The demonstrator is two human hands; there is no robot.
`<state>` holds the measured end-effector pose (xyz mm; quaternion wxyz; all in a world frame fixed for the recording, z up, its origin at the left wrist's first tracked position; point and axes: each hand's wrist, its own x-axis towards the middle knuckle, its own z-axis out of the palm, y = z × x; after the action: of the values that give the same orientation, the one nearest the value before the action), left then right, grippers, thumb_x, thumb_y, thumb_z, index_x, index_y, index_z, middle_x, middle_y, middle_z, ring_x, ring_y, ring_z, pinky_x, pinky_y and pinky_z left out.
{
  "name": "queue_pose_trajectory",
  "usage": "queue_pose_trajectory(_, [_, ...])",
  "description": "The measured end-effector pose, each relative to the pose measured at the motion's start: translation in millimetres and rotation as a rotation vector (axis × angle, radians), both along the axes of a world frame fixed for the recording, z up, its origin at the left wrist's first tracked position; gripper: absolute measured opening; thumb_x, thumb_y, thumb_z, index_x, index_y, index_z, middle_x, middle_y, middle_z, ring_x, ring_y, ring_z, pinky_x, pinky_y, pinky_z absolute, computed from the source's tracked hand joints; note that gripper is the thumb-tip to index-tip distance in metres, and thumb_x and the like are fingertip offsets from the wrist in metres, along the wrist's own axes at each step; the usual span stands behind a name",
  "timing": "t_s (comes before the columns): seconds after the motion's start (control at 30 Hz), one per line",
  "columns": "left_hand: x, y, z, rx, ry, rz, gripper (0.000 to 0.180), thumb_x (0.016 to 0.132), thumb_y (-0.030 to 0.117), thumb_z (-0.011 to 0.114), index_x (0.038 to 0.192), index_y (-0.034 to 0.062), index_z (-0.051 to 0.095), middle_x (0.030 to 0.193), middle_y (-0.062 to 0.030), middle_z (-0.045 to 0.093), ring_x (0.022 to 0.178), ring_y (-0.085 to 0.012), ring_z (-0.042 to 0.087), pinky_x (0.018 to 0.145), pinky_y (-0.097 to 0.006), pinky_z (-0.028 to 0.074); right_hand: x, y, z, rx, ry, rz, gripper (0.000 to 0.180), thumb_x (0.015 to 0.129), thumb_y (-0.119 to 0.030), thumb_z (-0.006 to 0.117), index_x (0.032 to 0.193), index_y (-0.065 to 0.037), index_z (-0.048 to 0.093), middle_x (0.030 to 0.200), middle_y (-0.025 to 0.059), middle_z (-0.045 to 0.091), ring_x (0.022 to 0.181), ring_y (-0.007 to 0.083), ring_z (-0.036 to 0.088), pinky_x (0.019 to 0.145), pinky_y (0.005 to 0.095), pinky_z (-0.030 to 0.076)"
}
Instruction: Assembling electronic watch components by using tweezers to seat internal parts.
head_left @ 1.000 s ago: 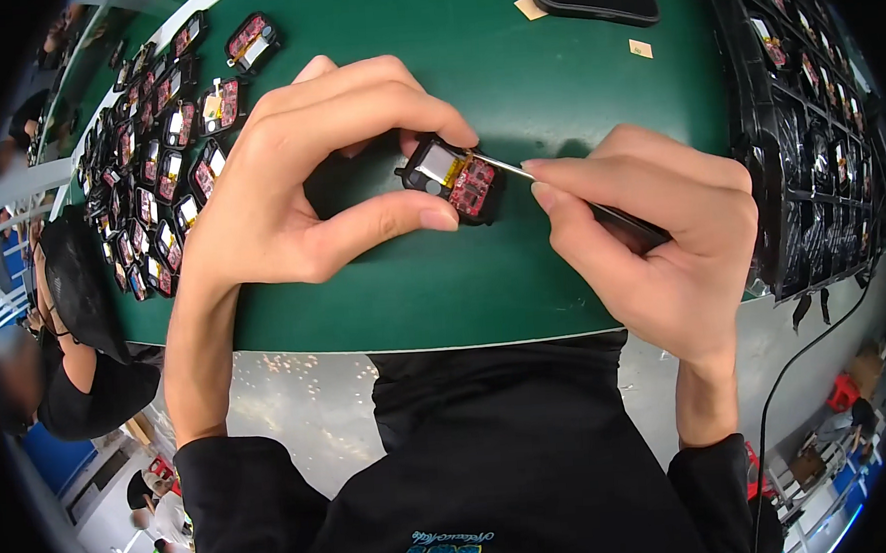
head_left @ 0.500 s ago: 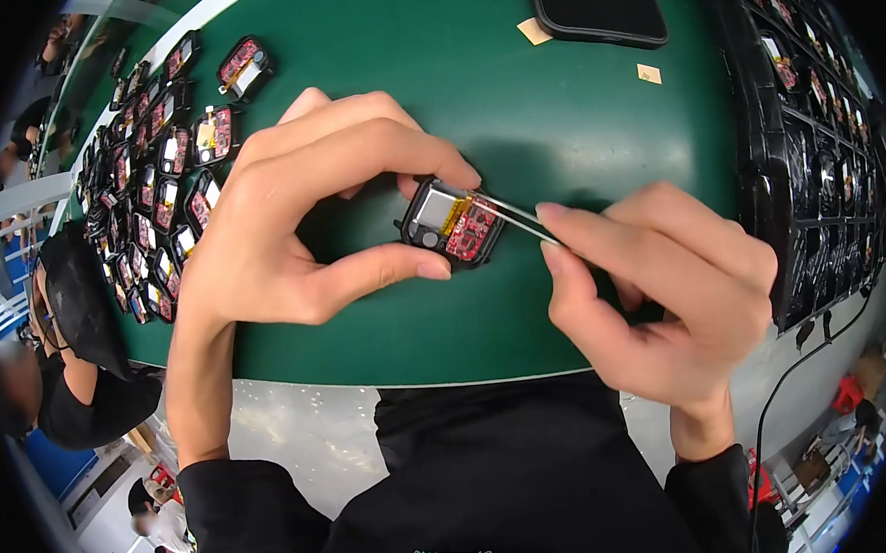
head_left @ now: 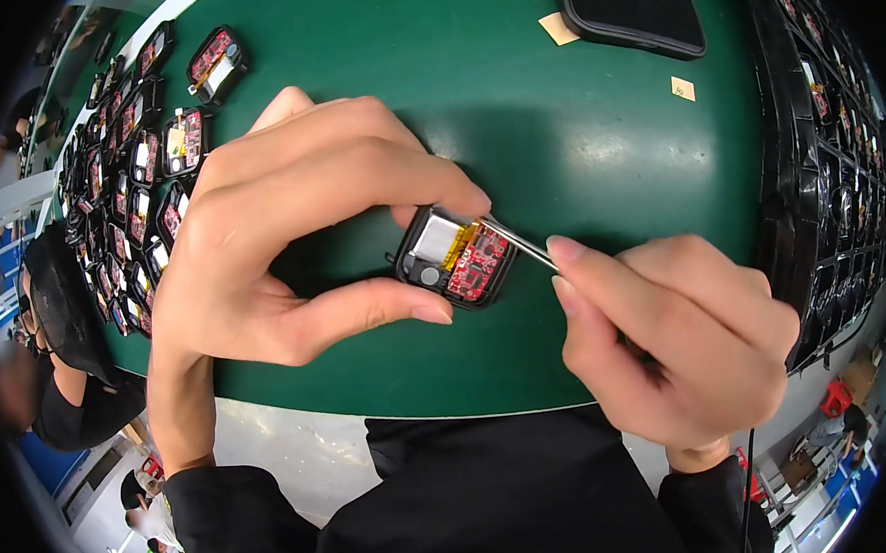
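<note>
Small open device case (head_left: 454,259) is sitting on the green table (head_left: 577,159), just in front of the person and between both hands. Its long axis is running diagonally, upper-left to lower-right in the view, open face pointing up at the camera.

Look: black rounded-rectangle shell, silver pouch cell in the upper-left half, red circuit board in the lower-right half, orange flex strip between them, one small round silver part at the lower-left corner.

Left hand (head_left: 291,244) is pinching the case: index fingertip pressing on the far edge, thumb tip against the near edge, other fingers curled over behind the index.

Right hand (head_left: 677,334) is closed around thin metal tweezers (head_left: 517,243), thumb and index clamping the shaft. Tweezer tip is resting at the case's upper-right edge by the flex strip. Whether the tips are gripping anything: can't tell.

Counts:
- 1 case in hand.
- Similar open cases (head_left: 133,183) are lying in rows at the left of the table, too many and too overlapped for an exact count; one (head_left: 216,63) is sitting slightly apart at the top.
- 1 dark flat phone-like slab (head_left: 639,6) at the top edge.
- 2 small tan paper scraps: one (head_left: 557,28) just beside the slab, one (head_left: 683,89) below it.
- 1 black compartment tray (head_left: 827,146) along the right side, holding more parts.
</note>
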<state>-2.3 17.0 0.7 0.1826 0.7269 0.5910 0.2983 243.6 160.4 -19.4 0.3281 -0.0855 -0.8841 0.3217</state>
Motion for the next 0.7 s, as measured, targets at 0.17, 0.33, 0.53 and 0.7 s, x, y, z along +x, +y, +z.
queue_pose_trajectory(0.17, [-1,-1,2,-0.027,0.031,-0.008,0.065,0.076,0.05,0.096,0.114,-0.0005,0.082,0.1,-0.0089,0.079,0.077,-0.0158,0.063,0.065,-0.03,0.038,1,3,10,-0.152,-0.079,0.008,0.028,0.075,0.012,0.082,0.101,0.004,0.085,0.071,0.0055,0.068,0.052,0.0085,0.054,0.048,0.0239,0.036])
queue_pose_trajectory(0.33, [-1,0,2,-0.035,0.041,0.022,0.072,0.075,0.059,0.092,0.113,-0.002,0.083,0.1,-0.0081,0.079,0.074,-0.0152,0.058,0.064,-0.03,0.039,1,7,20,-0.326,-0.201,0.008,0.021,0.081,0.009,0.081,0.101,0.006,0.084,0.07,0.0062,0.067,0.056,0.0084,0.056,0.052,0.0236,0.036])
queue_pose_trajectory(0.53, [4,-1,-2,-0.006,-0.001,0.067,0.071,0.072,0.06,0.092,0.111,0.0014,0.085,0.098,-0.0067,0.078,0.074,-0.0143,0.055,0.063,-0.029,0.038,2,6,17,-0.327,-0.221,0.007,0.018,0.085,0.009,0.081,0.102,0.006,0.084,0.071,0.0058,0.067,0.057,0.008,0.056,0.052,0.0239,0.035])
queue_pose_trajectory(0.7, [3,-2,-2,0.0,0.018,0.064,0.07,0.073,0.057,0.093,0.113,0.0008,0.084,0.098,-0.0072,0.078,0.075,-0.0147,0.056,0.063,-0.029,0.039,-1,3,17,-0.373,-0.204,0.008,0.017,0.085,0.01,0.082,0.102,0.006,0.084,0.072,0.0051,0.066,0.058,0.0075,0.056,0.054,0.023,0.035])
